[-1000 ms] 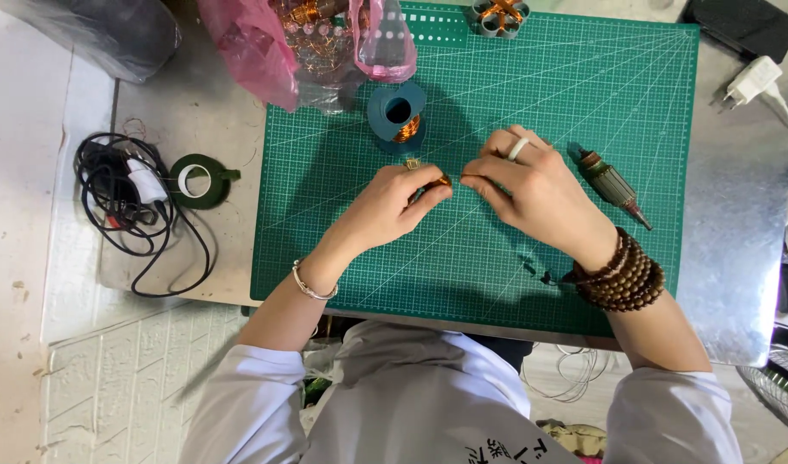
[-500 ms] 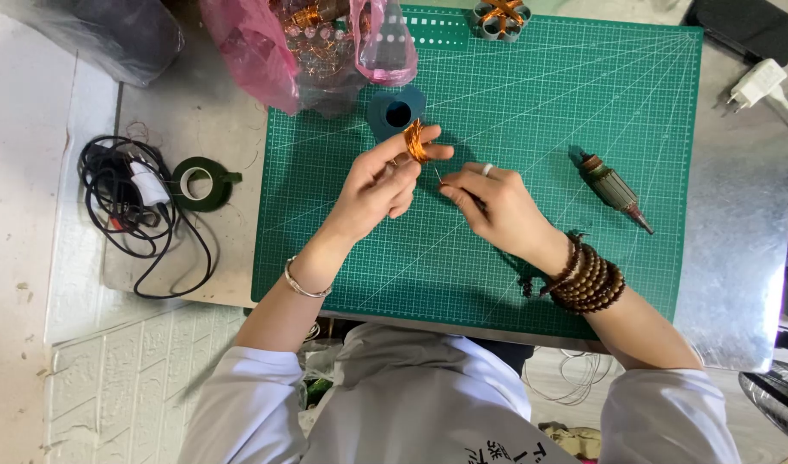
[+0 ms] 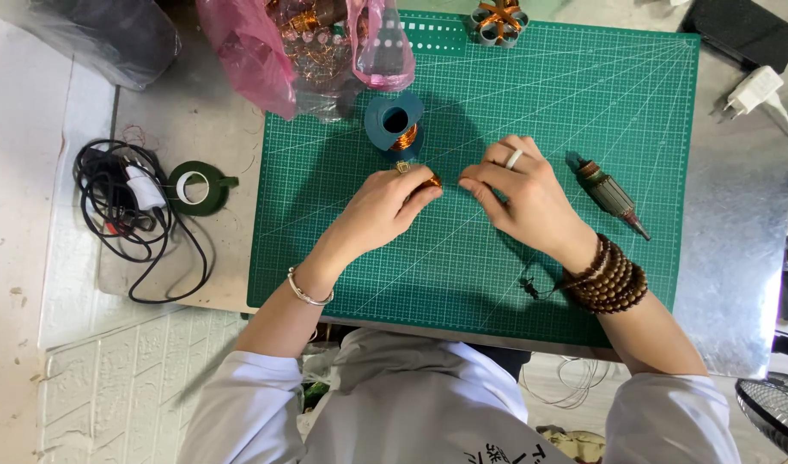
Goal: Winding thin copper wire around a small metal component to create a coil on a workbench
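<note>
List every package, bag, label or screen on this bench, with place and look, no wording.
Pink plastic bag: top, left of centre, crumpled, translucent, copper coils inside.
Dark plastic bag: top left corner, grey, glossy.
Black flat case: top right corner, rectangular.
No screen or readable label shows.

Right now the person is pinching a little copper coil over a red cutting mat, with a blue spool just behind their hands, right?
Not quite. The cutting mat is green, not red, as the head view shows. The rest holds: the left hand pinches a little copper coil, the right hand is close beside it, and the blue spool sits just behind them.
</note>
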